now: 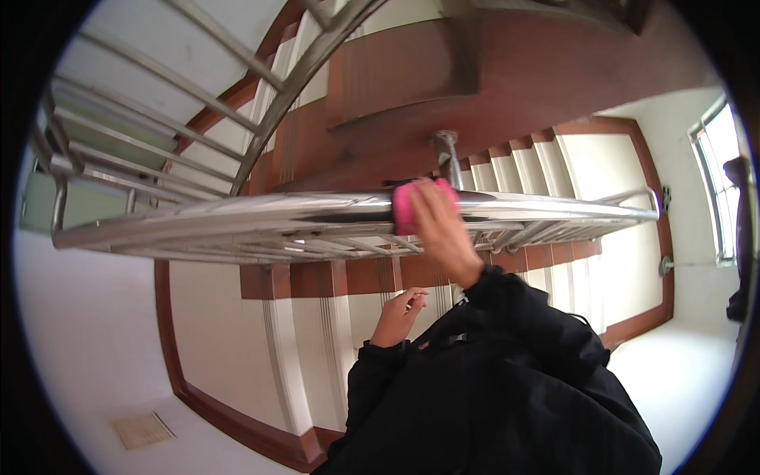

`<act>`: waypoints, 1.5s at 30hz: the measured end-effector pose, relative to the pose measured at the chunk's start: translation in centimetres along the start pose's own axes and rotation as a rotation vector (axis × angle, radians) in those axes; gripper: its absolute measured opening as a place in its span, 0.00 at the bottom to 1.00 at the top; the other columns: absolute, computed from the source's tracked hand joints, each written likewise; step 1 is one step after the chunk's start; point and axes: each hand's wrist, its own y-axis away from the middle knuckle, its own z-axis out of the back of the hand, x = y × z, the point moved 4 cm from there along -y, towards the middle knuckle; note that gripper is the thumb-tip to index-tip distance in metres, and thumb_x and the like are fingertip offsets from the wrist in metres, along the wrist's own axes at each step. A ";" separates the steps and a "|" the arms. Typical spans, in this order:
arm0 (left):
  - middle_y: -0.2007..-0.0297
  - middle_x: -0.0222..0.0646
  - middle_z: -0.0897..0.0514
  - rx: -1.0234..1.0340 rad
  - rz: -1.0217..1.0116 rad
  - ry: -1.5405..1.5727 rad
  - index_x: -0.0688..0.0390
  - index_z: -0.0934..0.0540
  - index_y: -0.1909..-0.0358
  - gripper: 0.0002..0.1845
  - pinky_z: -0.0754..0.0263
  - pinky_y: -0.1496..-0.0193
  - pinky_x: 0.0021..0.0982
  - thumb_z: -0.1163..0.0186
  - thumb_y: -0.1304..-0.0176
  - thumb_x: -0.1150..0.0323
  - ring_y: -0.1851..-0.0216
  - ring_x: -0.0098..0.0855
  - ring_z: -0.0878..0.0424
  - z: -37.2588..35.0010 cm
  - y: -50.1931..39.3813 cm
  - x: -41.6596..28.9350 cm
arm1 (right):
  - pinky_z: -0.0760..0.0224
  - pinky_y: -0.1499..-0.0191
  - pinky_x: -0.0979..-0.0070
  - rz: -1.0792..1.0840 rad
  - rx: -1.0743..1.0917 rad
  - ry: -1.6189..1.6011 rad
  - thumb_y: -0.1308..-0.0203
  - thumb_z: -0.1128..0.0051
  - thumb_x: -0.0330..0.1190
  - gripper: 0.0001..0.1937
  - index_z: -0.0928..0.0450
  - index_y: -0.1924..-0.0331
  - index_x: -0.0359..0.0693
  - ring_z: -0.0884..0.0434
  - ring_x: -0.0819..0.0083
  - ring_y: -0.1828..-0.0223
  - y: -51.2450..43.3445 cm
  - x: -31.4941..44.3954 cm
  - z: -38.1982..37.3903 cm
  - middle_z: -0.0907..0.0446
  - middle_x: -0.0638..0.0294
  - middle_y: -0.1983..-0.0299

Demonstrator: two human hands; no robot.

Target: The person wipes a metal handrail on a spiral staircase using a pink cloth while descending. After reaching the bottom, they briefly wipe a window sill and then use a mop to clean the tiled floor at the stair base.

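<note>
My right hand (442, 228) is on a bright pink cloth (407, 205), which is wrapped over the top of a shiny stainless-steel handrail (332, 208). The fingers lie across the cloth and are slightly blurred. Some dark material shows at the cloth's far edge, too unclear to name. Lower down and to the left, on my side of the rail, my left hand (398, 317) hangs in front of my body. Its fingers are loosely curled and slightly apart, with nothing visible in them. It does not touch the rail.
Pale stairs with red-brown edging (320, 332) run below the rail. Beyond it are a red-brown surface (522, 77) and a second flight (534, 166). Another metal railing (267, 124) slopes at the upper left. A barred window (715, 178) is at the right.
</note>
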 end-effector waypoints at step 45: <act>0.57 0.42 0.09 0.126 0.081 -0.246 0.62 0.16 0.45 0.13 0.20 0.47 0.35 0.40 0.22 0.65 0.52 0.35 0.10 -2.7 -3.3 -3.4 | 0.43 0.21 0.44 0.037 0.013 -0.150 0.39 0.47 0.26 0.30 0.31 0.30 0.27 0.32 0.41 0.26 -0.4 -1.2 1.6 0.28 0.40 0.31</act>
